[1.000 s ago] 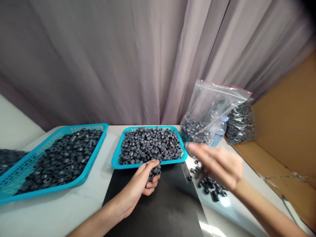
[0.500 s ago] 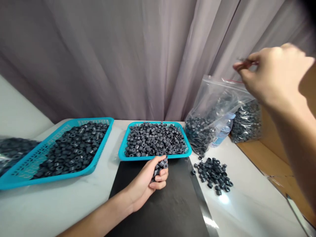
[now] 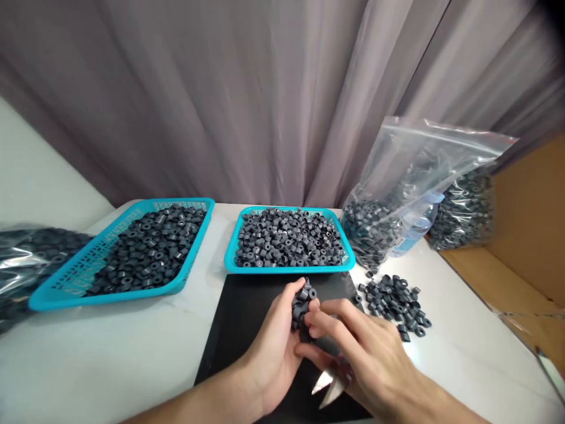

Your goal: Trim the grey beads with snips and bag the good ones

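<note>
Several small dark grey plastic rings [image 3: 302, 306] lie cupped in my left hand [image 3: 274, 353], its fingers curled around them over the black board. My right hand [image 3: 368, 353] has come against this handful, its thumb and fingertips touching the rings. Tucked in the same hand are snips [image 3: 330, 386] whose two pointed metal blades stick out below the palm; the handle is mostly hidden. Just beyond my hands stands a blue basket [image 3: 289, 270] full of similar rings. A loose pile of rings [image 3: 397, 303] lies to the right of my right hand.
A second blue basket [image 3: 132, 298] of rings stands at left, beside a clear bag [image 3: 26, 265]. At back right are an open zip bag [image 3: 375, 227] of rings, a plastic bottle [image 3: 415, 224], another full bag [image 3: 465, 209] and a cardboard box [image 3: 529, 224]. The black board [image 3: 238, 312] lies in front.
My right hand has come down from the upper right to the rings in my left hand. The snips' blades now show beneath it. The view has shifted slightly.
</note>
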Motion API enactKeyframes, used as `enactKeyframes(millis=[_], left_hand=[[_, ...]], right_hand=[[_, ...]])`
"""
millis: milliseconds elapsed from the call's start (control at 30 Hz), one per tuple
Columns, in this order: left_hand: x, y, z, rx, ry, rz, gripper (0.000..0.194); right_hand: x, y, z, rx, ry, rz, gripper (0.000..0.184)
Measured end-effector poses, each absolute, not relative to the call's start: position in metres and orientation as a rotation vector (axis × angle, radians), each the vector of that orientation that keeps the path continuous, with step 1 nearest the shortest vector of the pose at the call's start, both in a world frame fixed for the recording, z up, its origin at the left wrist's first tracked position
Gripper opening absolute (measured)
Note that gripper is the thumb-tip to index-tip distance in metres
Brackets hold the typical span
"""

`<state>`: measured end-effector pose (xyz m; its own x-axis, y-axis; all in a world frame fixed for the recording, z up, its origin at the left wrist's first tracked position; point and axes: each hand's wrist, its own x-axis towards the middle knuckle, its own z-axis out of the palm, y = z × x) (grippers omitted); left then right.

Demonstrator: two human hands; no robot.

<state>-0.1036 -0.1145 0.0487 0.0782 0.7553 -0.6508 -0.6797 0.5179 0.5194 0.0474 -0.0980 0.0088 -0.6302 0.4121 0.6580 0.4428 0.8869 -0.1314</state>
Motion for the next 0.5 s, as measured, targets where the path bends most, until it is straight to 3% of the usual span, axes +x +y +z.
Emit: enactKeyframes(millis=[133, 500], left_hand=[[-0.103, -0.111, 0.045, 0.079, 1.058, 1.058, 0.031], [-0.101, -0.103, 0.031, 0.126, 0.994, 1.138, 0.034]], right_hand=[[0.053, -0.097, 0.002, -0.540, -2.271, -0.201, 0.032], [0.050, -0.089, -0.019, -0.637, -2.127, -0.157, 0.028]])
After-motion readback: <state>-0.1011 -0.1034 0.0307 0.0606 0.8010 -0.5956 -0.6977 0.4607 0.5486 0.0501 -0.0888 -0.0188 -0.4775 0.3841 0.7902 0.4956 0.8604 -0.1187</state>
